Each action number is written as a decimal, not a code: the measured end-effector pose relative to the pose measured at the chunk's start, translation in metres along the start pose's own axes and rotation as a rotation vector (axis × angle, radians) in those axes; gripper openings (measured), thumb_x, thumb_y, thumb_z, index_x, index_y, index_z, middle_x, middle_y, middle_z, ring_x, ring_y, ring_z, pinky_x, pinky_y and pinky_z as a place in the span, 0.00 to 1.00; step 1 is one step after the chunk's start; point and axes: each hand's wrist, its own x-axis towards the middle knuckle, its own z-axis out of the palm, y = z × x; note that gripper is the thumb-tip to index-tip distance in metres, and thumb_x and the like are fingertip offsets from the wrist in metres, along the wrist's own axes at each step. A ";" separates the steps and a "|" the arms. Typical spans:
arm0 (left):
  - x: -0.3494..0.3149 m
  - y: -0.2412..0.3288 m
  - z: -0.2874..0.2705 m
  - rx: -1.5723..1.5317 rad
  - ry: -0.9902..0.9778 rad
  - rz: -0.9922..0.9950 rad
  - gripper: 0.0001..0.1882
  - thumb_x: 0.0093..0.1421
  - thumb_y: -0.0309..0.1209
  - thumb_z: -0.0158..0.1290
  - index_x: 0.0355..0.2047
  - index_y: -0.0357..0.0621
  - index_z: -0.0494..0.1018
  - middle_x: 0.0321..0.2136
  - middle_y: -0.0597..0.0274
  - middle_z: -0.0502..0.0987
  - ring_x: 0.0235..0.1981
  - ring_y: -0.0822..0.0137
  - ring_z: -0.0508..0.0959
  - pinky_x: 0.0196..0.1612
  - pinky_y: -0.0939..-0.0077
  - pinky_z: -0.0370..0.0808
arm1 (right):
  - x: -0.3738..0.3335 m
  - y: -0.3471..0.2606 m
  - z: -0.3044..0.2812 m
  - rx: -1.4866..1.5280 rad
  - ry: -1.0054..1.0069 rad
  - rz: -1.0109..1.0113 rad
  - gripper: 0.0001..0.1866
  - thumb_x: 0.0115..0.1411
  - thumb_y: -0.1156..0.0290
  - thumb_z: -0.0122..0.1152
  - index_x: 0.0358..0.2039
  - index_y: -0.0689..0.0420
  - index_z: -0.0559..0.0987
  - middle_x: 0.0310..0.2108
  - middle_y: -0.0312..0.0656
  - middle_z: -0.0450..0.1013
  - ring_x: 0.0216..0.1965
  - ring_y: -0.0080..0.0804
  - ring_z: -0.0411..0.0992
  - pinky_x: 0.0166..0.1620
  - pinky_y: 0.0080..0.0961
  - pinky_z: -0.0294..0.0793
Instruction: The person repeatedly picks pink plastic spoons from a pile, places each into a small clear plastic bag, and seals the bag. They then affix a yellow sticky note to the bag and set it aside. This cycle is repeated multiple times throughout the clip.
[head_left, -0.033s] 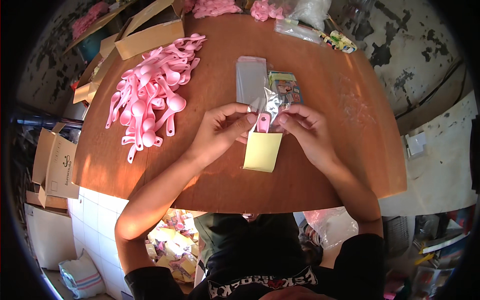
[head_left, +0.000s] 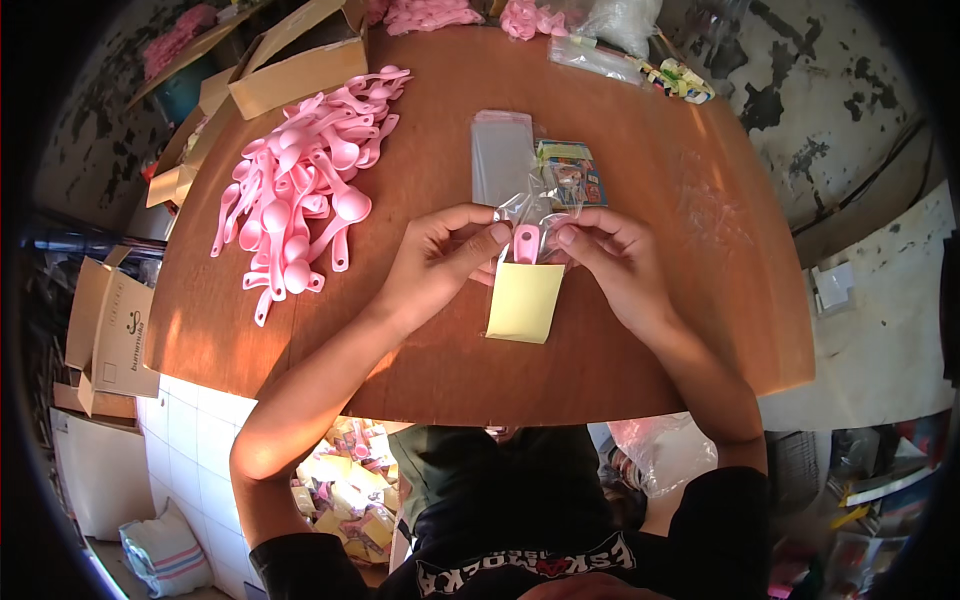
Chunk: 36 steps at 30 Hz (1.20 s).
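Clear plastic bag (head_left: pixel 522 207) is pinched on its left side between thumb and fingers of the left hand (head_left: pixel 447 250), on its right likewise by the right hand (head_left: pixel 612 258). Held over wooden table (head_left: pixel 680 250); contact unclear. Yellow card (head_left: pixel 525 303) is aligned near-to-far, far end tilted slightly right. Pink spoon handle (head_left: pixel 525 246) is pointed, holed end first, away from the person; its lower part is hidden by the card.

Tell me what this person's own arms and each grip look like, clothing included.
The left grip and right grip are bare, five-fingered hands without gloves. The left forearm and right forearm are uncovered, with no watch or cable visible. The short left sleeve and right sleeve are black, ending above the elbows.
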 end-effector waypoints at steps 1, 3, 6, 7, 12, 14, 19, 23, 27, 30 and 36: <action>0.001 0.000 0.000 0.005 -0.002 -0.007 0.13 0.65 0.32 0.55 0.45 0.35 0.76 0.36 0.59 0.82 0.35 0.71 0.81 0.37 0.76 0.79 | 0.000 0.001 -0.001 0.002 0.015 -0.018 0.11 0.63 0.72 0.61 0.43 0.65 0.78 0.36 0.41 0.78 0.37 0.23 0.76 0.39 0.20 0.77; 0.002 0.001 0.002 0.027 0.023 0.028 0.13 0.65 0.33 0.56 0.45 0.37 0.77 0.36 0.59 0.82 0.34 0.71 0.81 0.37 0.77 0.80 | -0.001 0.002 -0.001 0.009 0.033 -0.035 0.11 0.63 0.72 0.62 0.43 0.65 0.78 0.34 0.40 0.78 0.36 0.22 0.76 0.38 0.20 0.77; 0.004 -0.001 0.001 0.074 0.070 0.087 0.14 0.65 0.34 0.56 0.43 0.35 0.78 0.36 0.58 0.82 0.35 0.72 0.81 0.36 0.78 0.81 | 0.000 0.004 0.000 0.003 0.066 -0.064 0.10 0.63 0.73 0.62 0.42 0.65 0.79 0.33 0.40 0.78 0.34 0.21 0.76 0.37 0.20 0.77; 0.005 -0.001 0.000 0.075 0.069 0.084 0.14 0.65 0.34 0.56 0.43 0.35 0.78 0.36 0.58 0.82 0.35 0.72 0.81 0.36 0.78 0.81 | 0.001 0.008 -0.001 -0.008 0.073 -0.092 0.10 0.63 0.73 0.62 0.43 0.65 0.79 0.32 0.40 0.78 0.34 0.21 0.76 0.37 0.20 0.77; 0.006 -0.003 -0.009 0.078 0.002 0.143 0.13 0.65 0.29 0.55 0.47 0.35 0.77 0.37 0.58 0.82 0.34 0.74 0.80 0.34 0.80 0.80 | 0.003 0.008 -0.003 0.027 0.022 -0.118 0.10 0.63 0.76 0.61 0.44 0.65 0.79 0.32 0.40 0.78 0.33 0.21 0.75 0.37 0.19 0.76; 0.006 0.000 -0.007 0.085 -0.001 0.136 0.14 0.64 0.28 0.56 0.48 0.35 0.76 0.36 0.58 0.82 0.34 0.74 0.80 0.35 0.80 0.80 | 0.003 0.010 -0.007 0.034 -0.007 -0.145 0.08 0.63 0.78 0.59 0.42 0.65 0.80 0.33 0.40 0.78 0.34 0.22 0.76 0.38 0.20 0.77; 0.005 0.004 -0.010 0.147 -0.044 0.165 0.14 0.63 0.26 0.57 0.48 0.35 0.76 0.35 0.58 0.82 0.32 0.74 0.80 0.35 0.79 0.79 | 0.003 0.012 -0.013 -0.051 -0.085 -0.234 0.07 0.63 0.82 0.56 0.39 0.66 0.81 0.35 0.41 0.78 0.37 0.24 0.76 0.41 0.21 0.77; 0.003 0.007 -0.013 0.179 -0.060 0.184 0.09 0.63 0.24 0.56 0.43 0.35 0.80 0.38 0.57 0.82 0.33 0.75 0.79 0.34 0.80 0.80 | 0.003 0.010 -0.014 -0.051 -0.150 -0.260 0.09 0.62 0.86 0.53 0.39 0.67 0.81 0.36 0.42 0.78 0.38 0.25 0.76 0.43 0.21 0.77; 0.004 0.005 -0.016 0.185 -0.099 0.264 0.07 0.62 0.19 0.55 0.39 0.34 0.80 0.36 0.54 0.80 0.34 0.69 0.80 0.34 0.79 0.78 | 0.003 0.011 -0.014 -0.027 -0.157 -0.275 0.10 0.61 0.88 0.52 0.39 0.67 0.81 0.37 0.43 0.78 0.39 0.25 0.76 0.44 0.21 0.77; 0.003 0.004 -0.015 0.192 -0.092 0.287 0.08 0.60 0.15 0.52 0.37 0.34 0.80 0.36 0.54 0.80 0.34 0.68 0.80 0.35 0.79 0.77 | 0.003 0.011 -0.013 -0.071 -0.182 -0.362 0.11 0.60 0.89 0.51 0.39 0.67 0.81 0.38 0.44 0.78 0.40 0.24 0.76 0.44 0.20 0.76; 0.000 0.005 -0.017 0.145 -0.087 0.339 0.10 0.59 0.13 0.50 0.38 0.32 0.79 0.35 0.56 0.80 0.33 0.72 0.79 0.35 0.79 0.78 | -0.001 0.006 -0.009 -0.029 -0.200 -0.367 0.11 0.60 0.89 0.52 0.40 0.67 0.80 0.38 0.44 0.77 0.40 0.23 0.75 0.43 0.18 0.74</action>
